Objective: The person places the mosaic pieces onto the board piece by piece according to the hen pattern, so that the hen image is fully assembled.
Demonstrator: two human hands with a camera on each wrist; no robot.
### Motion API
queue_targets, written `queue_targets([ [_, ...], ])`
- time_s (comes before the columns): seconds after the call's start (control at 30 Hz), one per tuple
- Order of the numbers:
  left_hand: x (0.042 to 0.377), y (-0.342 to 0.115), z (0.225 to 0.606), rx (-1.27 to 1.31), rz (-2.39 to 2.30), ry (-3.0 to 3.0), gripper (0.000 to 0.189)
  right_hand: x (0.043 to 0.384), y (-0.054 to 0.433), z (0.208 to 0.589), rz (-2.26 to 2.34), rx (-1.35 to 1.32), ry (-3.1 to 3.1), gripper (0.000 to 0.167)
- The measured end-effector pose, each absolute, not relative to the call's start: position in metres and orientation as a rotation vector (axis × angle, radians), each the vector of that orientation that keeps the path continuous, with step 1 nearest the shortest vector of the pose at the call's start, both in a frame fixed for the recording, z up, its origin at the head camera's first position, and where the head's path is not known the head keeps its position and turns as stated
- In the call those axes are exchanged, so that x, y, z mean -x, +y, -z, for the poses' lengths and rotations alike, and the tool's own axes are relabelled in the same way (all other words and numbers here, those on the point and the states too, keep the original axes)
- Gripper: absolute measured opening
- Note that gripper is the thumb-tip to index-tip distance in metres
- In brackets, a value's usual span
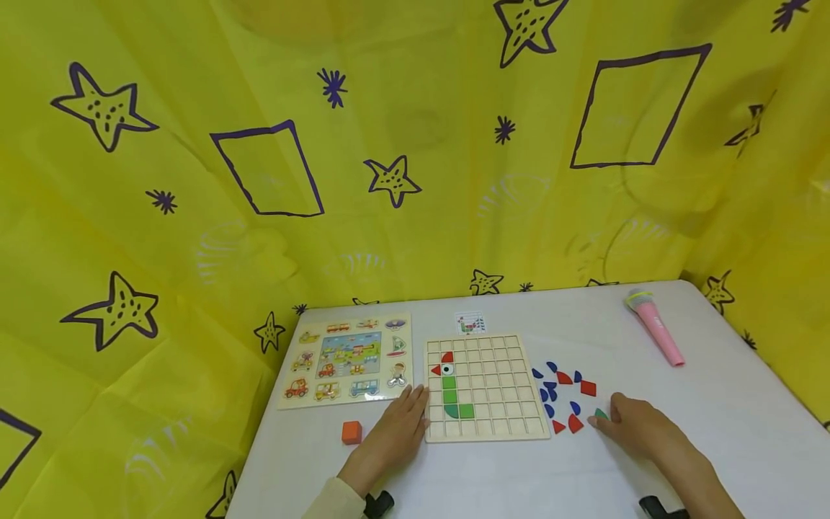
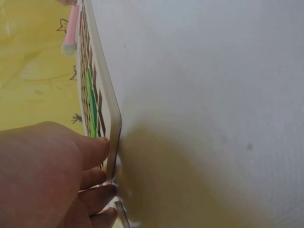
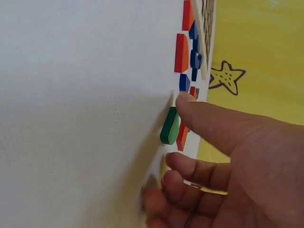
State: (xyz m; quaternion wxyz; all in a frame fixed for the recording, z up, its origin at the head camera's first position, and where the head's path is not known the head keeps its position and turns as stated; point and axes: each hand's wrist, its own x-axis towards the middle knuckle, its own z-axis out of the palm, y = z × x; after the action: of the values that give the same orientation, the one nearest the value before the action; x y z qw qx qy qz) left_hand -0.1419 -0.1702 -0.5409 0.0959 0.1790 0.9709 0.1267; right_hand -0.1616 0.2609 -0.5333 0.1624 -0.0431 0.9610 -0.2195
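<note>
My left hand [image 1: 397, 425] lies along the left edge of the wooden grid board [image 1: 499, 389], its thumb right at the frame in the left wrist view. Set in the grid are a red quarter-round piece, a red triangle, a white eye piece, green squares [image 1: 449, 396] and a green quarter-round piece [image 1: 452, 411]. To the right of the board, my right hand [image 1: 638, 427] is at a loose green piece [image 3: 170, 126] with a curved side. In the right wrist view, that piece is on the table between the spread thumb and index finger, with a gap to the index fingertip.
Loose blue half-rounds [image 1: 550, 411] and red pieces [image 1: 588, 388] lie right of the board. Behind it is a small picture card [image 1: 470, 323]. A vehicle puzzle [image 1: 311, 367] and an orange cube [image 1: 351, 432] are at left, a pink microphone [image 1: 658, 331] at back right.
</note>
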Motion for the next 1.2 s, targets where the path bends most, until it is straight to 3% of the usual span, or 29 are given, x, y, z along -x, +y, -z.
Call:
queue_targets([
  [0.27,0.144,-0.171,0.54,-0.531,-0.384,2.88,0.059,0.164,0.261,0.535,0.787,0.295,2.785,0.021],
  [0.47,0.144,-0.171,0.54,-0.528,-0.386,2.87,0.06,0.164,0.266,0.534,0.741,0.242,2.777,0.034],
  [0.67,0.144,-0.172,0.538,-0.516,-0.381,2.869,0.06,0.159,0.269,0.538,0.808,0.385,2.798,0.028],
  [1.2,0.144,-0.17,0.542,-0.535,-0.384,2.872,0.059,0.168,0.25,0.539,0.847,0.292,2.895,0.026],
])
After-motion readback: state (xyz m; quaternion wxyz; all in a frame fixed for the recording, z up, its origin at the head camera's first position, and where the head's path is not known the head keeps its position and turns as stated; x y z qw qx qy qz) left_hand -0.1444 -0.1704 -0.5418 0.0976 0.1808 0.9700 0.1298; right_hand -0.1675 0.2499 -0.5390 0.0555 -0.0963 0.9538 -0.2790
